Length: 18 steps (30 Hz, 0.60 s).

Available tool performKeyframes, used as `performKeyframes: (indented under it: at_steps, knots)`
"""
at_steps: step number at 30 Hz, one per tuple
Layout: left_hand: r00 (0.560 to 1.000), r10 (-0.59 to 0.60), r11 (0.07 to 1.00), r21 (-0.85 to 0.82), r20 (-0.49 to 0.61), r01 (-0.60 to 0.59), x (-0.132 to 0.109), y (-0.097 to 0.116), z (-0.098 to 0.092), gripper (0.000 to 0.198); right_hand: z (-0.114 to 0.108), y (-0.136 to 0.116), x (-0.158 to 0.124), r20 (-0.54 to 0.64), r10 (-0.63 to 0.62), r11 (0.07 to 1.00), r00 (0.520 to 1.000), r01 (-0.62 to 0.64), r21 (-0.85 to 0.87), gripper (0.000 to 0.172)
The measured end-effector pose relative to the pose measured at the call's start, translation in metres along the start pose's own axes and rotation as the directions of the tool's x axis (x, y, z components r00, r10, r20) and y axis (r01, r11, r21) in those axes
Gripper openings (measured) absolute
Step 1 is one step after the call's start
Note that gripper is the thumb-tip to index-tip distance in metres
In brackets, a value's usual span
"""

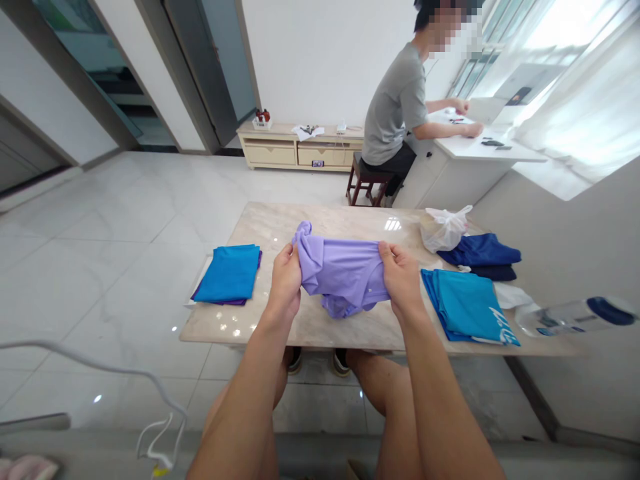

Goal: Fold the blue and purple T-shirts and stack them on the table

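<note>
A light purple garment (345,267) is stretched between my two hands above the marble-topped table. My left hand (286,280) grips its bunched left end. Pinched in my right hand (401,275) is the other end, near a curved seam. The lower part of the cloth hangs down to the tabletop, and I cannot tell which kind of garment it is. To the left lies a folded blue cloth (231,272) on top of a darker purple one. Right of my right hand is a folded teal cloth (467,305) with white lettering.
A white plastic bag (444,228), dark blue folded clothes (483,253) and a clear bottle (570,317) with a blue cap occupy the right of the table (220,327). Beyond it, a person (397,100) in grey sits on a stool at a white desk. A white cable (125,370) hangs at the lower left.
</note>
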State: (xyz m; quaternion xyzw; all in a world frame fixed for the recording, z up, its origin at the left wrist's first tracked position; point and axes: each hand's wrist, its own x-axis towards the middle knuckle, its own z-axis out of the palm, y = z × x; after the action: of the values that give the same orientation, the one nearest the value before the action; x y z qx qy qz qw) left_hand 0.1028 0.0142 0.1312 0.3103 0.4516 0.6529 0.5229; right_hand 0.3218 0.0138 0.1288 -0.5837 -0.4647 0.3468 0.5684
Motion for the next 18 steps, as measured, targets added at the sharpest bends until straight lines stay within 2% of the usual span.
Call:
performKeyframes:
  at_steps: [4, 8, 11, 13, 15, 18]
  knots:
    - [0.97, -0.233, 0.972, 0.001, 0.064, 0.234, -0.006, -0.005, 0.004, 0.045, 0.006, 0.003, -0.004, 0.118, 0.101, 0.991, 0.988, -0.11, 0.078, 0.062]
    - [0.932, -0.334, 0.939, 0.142, 0.144, 0.314, -0.013, -0.006, 0.013, 0.053, 0.011, 0.002, -0.007, 0.257, 0.173, 0.976, 0.951, -0.201, 0.087, 0.063]
    - [0.918, -0.316, 0.933, 0.254, 0.239, 0.256, -0.018, -0.012, 0.02, 0.058, 0.017, 0.001, -0.01, 0.272, 0.169, 0.974, 0.947, -0.202, 0.099, 0.064]
    - [0.928, -0.274, 0.927, 0.327, 0.254, 0.184, -0.02, -0.018, 0.023, 0.056, 0.02, 0.001, -0.013, 0.289, 0.168, 0.977, 0.943, -0.197, 0.076, 0.062]
    - [0.954, -0.192, 0.917, 0.389, 0.231, 0.09, -0.02, -0.026, 0.023, 0.05, 0.021, 0.003, -0.016, 0.324, 0.166, 0.985, 0.931, -0.171, -0.015, 0.056]
    - [0.979, -0.053, 0.899, 0.437, 0.199, -0.041, -0.016, -0.031, 0.021, 0.036, 0.02, 0.008, -0.02, 0.337, 0.137, 0.971, 0.932, -0.06, -0.23, 0.044]
